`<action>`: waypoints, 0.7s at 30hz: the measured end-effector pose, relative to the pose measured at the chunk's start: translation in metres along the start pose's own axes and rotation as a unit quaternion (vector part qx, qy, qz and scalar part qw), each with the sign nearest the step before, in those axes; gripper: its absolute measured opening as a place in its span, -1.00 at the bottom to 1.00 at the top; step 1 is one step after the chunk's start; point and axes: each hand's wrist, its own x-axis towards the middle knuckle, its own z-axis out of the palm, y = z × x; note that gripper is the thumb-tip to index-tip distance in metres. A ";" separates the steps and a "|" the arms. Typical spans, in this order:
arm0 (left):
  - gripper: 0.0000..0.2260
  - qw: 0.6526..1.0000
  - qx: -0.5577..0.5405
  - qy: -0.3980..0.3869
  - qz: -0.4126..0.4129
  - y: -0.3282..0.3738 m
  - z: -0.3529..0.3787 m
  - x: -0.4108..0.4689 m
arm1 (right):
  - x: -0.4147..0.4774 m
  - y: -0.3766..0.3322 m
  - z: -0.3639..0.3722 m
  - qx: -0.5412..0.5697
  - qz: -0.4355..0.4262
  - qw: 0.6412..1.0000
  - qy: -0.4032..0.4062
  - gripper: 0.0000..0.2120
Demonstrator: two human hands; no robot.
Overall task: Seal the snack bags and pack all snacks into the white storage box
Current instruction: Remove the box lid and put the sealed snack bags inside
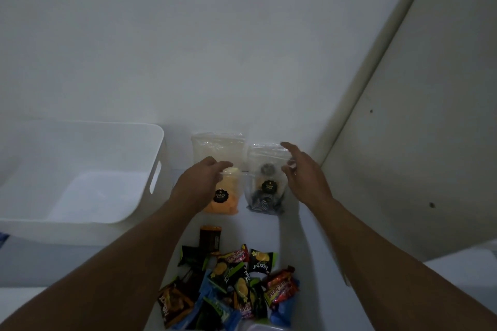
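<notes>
Three clear snack bags stand against the wall. The bag of orange chips (pixel 227 197) is in front on the left, a pale bag (pixel 217 150) stands behind it, and a bag of dark swirl cookies (pixel 265 185) is on the right. My left hand (pixel 204 177) reaches to the top of the orange bag, fingers loosely curved over it. My right hand (pixel 301 166) is spread at the right top edge of the cookie bag, fingers extended. The white storage box (pixel 150 142) sits to the left. A pile of small wrapped snacks (pixel 234 285) lies near me.
A dark cylindrical snack pack (pixel 210 236) lies between the bags and the pile. The wall is close behind the bags, and a cream panel (pixel 403 129) rises on the right. A blue item (pixel 3 238) peeks in at the left edge.
</notes>
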 end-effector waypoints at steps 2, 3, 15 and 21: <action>-0.49 0.999 0.032 -0.026 0.028 0.002 -0.004 0.002 | 0.000 -0.001 -0.004 -0.044 -0.031 0.998 -0.017 -0.50; -0.44 0.997 0.045 -0.038 0.040 0.004 -0.007 0.003 | 0.000 -0.002 -0.006 -0.056 -0.041 0.997 -0.015 -0.52; -0.51 0.993 -0.050 0.050 0.093 0.038 -0.101 0.008 | -0.008 -0.075 -0.082 -0.081 -0.019 0.997 -0.001 -0.56; -0.59 0.989 -0.107 0.073 0.069 0.021 -0.191 -0.006 | -0.007 -0.159 -0.120 -0.088 -0.030 0.995 0.033 -0.53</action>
